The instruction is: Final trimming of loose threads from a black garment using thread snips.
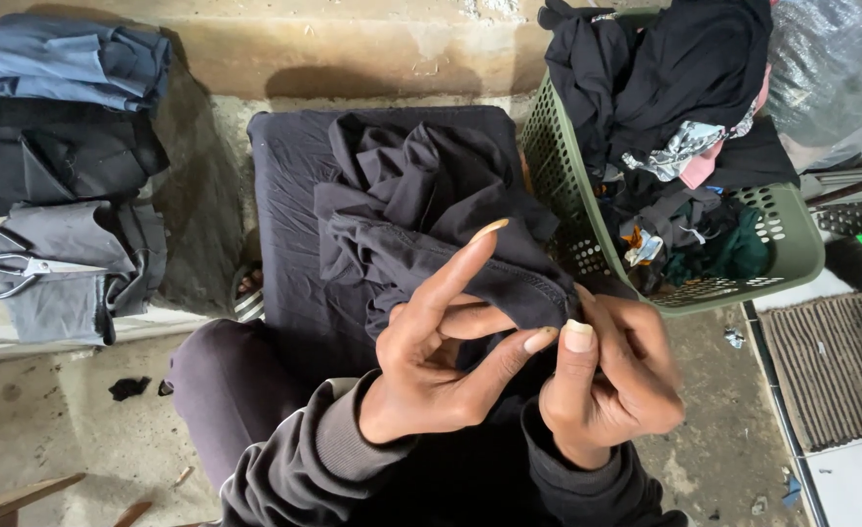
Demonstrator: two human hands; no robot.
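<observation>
Dark garment [406, 210], crumpled, lies on a dark cushion [284, 185] directly ahead of the person, its stitched hem edge drawn back toward the body and caught between both hands. Left hand [431, 361] pinches the hem with thumb and middle finger, the index finger raised free and pointing away. Right hand [611, 376] closes on the same hem just beside it, thumb pressed on top (the other fingers curl under the cloth). The hem runs roughly left to right across the two grips, the bulk of the fabric lying beyond the fingertips; both hands are about equally near. A green basket [792, 234] of mixed clothes stands to the right; folded cloths [55, 127] and scissors [11, 263] lie to the left.
</observation>
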